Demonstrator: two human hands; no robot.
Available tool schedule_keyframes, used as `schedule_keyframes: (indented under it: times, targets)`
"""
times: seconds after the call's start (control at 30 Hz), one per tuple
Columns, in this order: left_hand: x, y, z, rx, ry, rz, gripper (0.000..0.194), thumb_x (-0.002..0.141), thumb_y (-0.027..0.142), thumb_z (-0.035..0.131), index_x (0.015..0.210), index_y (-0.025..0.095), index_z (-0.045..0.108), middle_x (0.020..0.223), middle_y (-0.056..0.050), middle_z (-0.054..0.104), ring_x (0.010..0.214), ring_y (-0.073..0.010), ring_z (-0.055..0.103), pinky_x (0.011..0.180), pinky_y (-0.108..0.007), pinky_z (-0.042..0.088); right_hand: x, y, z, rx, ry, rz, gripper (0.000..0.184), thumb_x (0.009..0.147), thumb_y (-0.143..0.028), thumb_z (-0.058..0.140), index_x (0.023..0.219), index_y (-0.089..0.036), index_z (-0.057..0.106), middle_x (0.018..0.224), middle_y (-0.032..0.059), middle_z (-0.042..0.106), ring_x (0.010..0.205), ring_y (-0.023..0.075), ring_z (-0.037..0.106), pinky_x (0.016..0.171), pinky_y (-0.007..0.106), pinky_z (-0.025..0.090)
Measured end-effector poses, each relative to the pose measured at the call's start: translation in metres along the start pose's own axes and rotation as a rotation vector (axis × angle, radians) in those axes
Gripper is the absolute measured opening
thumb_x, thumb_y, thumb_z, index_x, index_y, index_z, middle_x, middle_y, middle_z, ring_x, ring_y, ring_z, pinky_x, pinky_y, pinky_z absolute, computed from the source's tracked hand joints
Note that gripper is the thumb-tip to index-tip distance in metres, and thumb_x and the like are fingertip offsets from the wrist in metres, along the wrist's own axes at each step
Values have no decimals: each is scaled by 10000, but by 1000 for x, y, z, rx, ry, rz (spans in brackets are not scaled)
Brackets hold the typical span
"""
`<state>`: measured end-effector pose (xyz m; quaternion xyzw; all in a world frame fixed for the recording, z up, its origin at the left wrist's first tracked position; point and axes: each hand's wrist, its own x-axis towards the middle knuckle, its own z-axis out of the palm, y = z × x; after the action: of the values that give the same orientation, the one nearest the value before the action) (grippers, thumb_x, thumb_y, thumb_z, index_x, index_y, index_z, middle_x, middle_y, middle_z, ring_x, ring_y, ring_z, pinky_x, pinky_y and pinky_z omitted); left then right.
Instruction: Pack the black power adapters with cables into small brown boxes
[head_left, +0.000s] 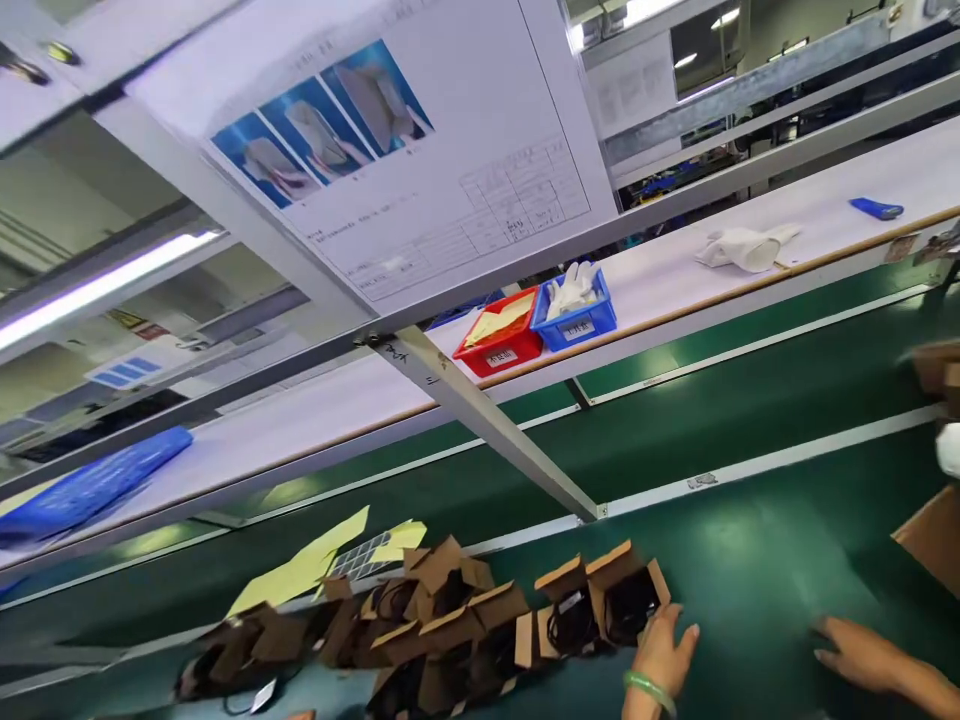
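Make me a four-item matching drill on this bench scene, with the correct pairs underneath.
1. Red bin
2. Bracelet
3. Left hand
4. Blue bin

A. At an open box
B. Holds a white glove
C. Holds yellow sheets
D. Pale green, around a wrist

Pairs: 1-C, 2-D, 3-A, 4-B

Place: a factory workshop | Signs: a long green counter [757, 560] with many small brown boxes [499, 606] — a big paper sheet [450, 150] with three photos on a metal frame [495, 425] — labelled red bin [531, 347] and blue bin [551, 338], white gloves [574, 288] | Light: a long bright lamp [112, 284]
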<state>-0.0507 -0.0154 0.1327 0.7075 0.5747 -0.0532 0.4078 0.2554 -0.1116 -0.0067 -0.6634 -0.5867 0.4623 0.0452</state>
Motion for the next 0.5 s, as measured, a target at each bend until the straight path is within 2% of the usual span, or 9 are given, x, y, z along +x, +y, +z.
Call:
schedule_keyframes:
  times: [0.1,0.23,0.37,0.5]
  targets:
    - [-2,-22,7,-8,-28,-33,546,856,434,406,1281,105,504,1331,-117,505,1262,-223,419,1084,-295,284,2,-19,-9,-69,-35,17,451,761,-346,490,1148,-163,632,1123,138,640,1045,306,585,901,413,448]
    - [-2,-39,14,-3,-94,-64,561,857,434,404,1299,97,487,1340,-119,500,1270,-223,414,1082,-291,285,4,-39,-17,-90,-46,32,446,776,-325,523,1174,-148,619,1154,151,620,1075,311,567,918,415,431]
    - [4,-42,14,7,-114,-44,574,862,437,394,1306,84,479,1352,-125,489,1280,-223,405,1093,-294,270,3,-51,-16,-87,-56,19,440,796,-308,514,1193,-146,611,1162,151,619,1088,312,560,929,420,425]
    - [16,-36,6,27,-102,9,559,861,435,398,1297,97,491,1349,-123,489,1273,-220,412,1088,-295,278,-3,-58,-13,-87,-65,29,446,801,-288,502,1205,-131,604,1170,153,616,1086,308,560,926,417,429]
